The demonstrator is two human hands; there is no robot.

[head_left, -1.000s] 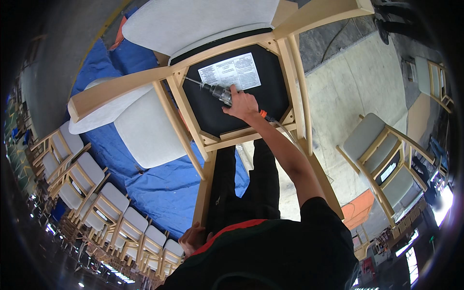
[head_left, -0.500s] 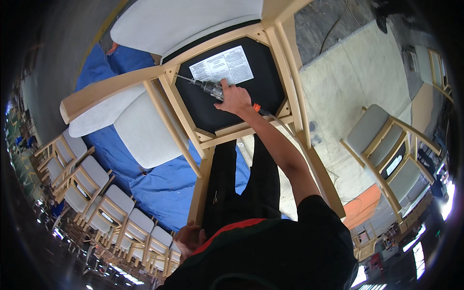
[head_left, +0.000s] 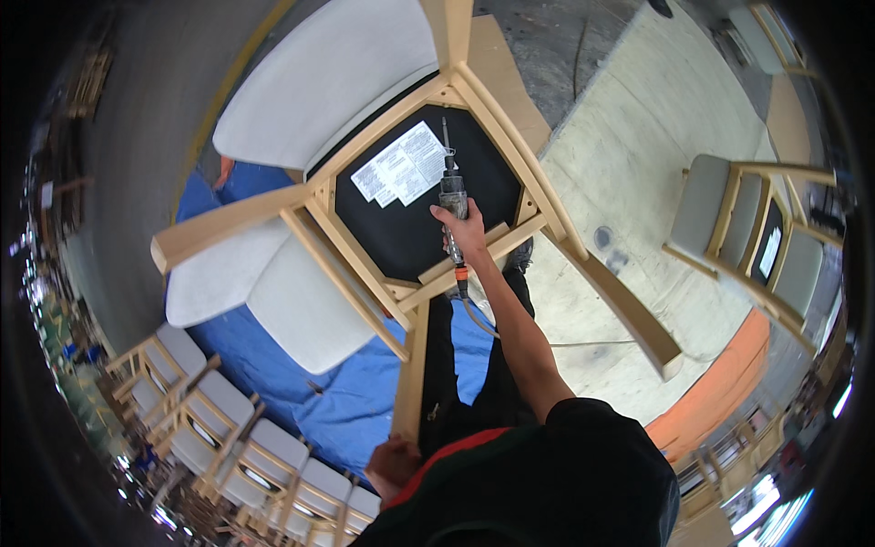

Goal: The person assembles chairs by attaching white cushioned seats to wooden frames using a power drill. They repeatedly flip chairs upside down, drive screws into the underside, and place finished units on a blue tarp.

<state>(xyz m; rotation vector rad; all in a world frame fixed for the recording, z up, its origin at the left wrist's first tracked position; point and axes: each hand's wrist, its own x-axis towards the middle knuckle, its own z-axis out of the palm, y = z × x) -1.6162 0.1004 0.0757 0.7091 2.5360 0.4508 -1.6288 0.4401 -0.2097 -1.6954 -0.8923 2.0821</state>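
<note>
An overturned wooden chair (head_left: 538, 178) shows its black seat underside (head_left: 401, 242), with white paper labels (head_left: 401, 164) on it. My right hand (head_left: 466, 230) is wrapped round a pneumatic screwdriver (head_left: 453, 193), held over the underside. Its long bit points to the far corner block (head_left: 447, 95) of the seat frame; whether the tip touches cannot be seen. From the tool's orange fitting a hose (head_left: 483, 322) trails off to the right. Close to my body, beside the near left chair leg (head_left: 411, 374), my left hand (head_left: 394, 465) is curled closed, its contents hidden.
Light grey upholstered chair parts (head_left: 305, 301) lie beneath and left, over a blue tarp (head_left: 333, 387). Several finished-looking chairs (head_left: 219, 401) line the lower left. Another chair (head_left: 752, 232) lies at the right on a pale board (head_left: 629, 191), near an orange sheet (head_left: 711, 392).
My right hand has swung the screwdriver from the left corner of the seat frame toward the far corner. My view has turned, and my left hand stays low by the leg.
</note>
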